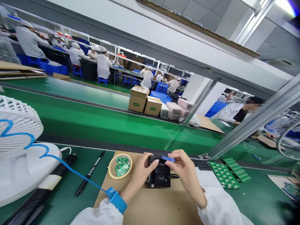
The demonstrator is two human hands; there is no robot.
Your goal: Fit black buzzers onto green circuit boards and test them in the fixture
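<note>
A black box-like fixture (161, 176) sits on a sheet of brown cardboard (161, 206), with a black lead or handle on its right side. My left hand (144, 167) grips its left side, thumb over the top face. Between the thumb and fingers of my right hand (184, 165) is a small flat blue piece (168, 158), held at the fixture's upper right edge. What lies under my fingertips is hidden. A blue wrist strap (118, 201) with a coiled cord circles my left wrist. Left of the fixture, a round cream-rimmed dish (111, 173) holds several small green circuit boards (123, 165).
A white fan (21, 168), a black tool with a pale band (50, 182) and a black pen (90, 173) are at left. Green circuit board panels (225, 175) lie at right. Behind a green ledge stand cardboard boxes (138, 100). A co-worker (231, 112) sits beyond the metal post (201, 100).
</note>
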